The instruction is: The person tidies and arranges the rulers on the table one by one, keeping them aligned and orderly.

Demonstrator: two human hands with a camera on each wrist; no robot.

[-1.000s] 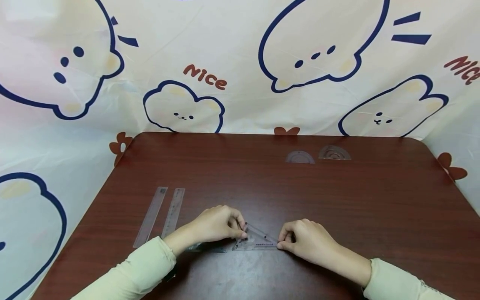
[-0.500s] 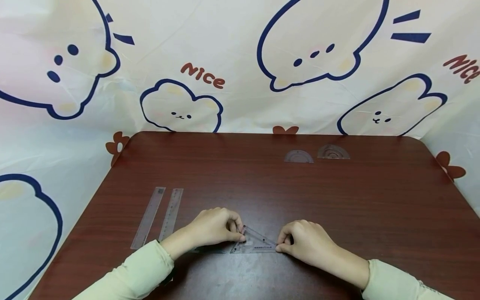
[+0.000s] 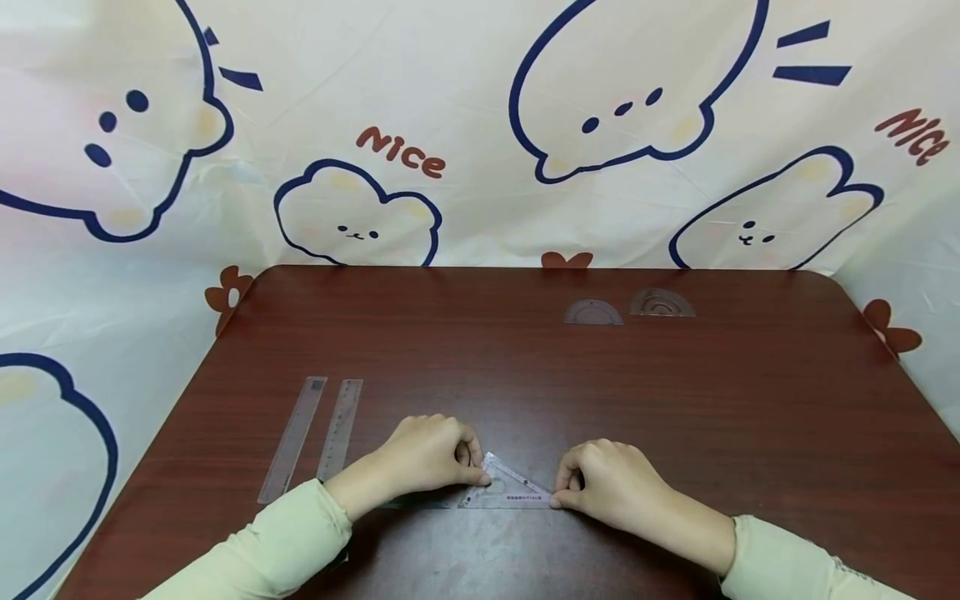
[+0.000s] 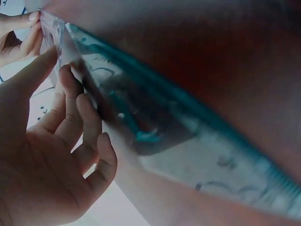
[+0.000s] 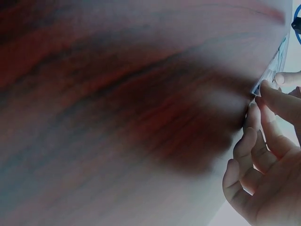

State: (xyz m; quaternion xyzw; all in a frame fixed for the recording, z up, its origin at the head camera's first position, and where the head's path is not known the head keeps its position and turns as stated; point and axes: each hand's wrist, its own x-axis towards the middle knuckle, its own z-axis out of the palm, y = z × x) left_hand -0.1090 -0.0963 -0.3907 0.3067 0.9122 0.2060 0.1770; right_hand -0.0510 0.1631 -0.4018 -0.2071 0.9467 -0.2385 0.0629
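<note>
A clear triangular set square (image 3: 517,497) with small print along its lower edge is at the near middle of the table. My left hand (image 3: 427,454) pinches its upper left side between thumb and finger. At its right corner, my right hand (image 3: 618,479) pinches with thumb and fingertip. Under my left hand lies a second set square (image 4: 174,160), clear with a teal edge, largely hidden from the head view. Its tip meets the first set square's left end in the left wrist view. The right wrist view shows the held corner (image 5: 256,89) close over the table.
Two clear rulers (image 3: 292,437) (image 3: 341,425) lie side by side on the left, slanting away. Two clear protractors (image 3: 593,312) (image 3: 663,302) rest near the back edge of the brown table (image 3: 750,400). A printed cloth (image 3: 480,100) hangs behind.
The held set square has shifted slightly left and nearer, closing the small gap to the teal-edged one. Both hands keep their pinch. The head view has turned slightly.
</note>
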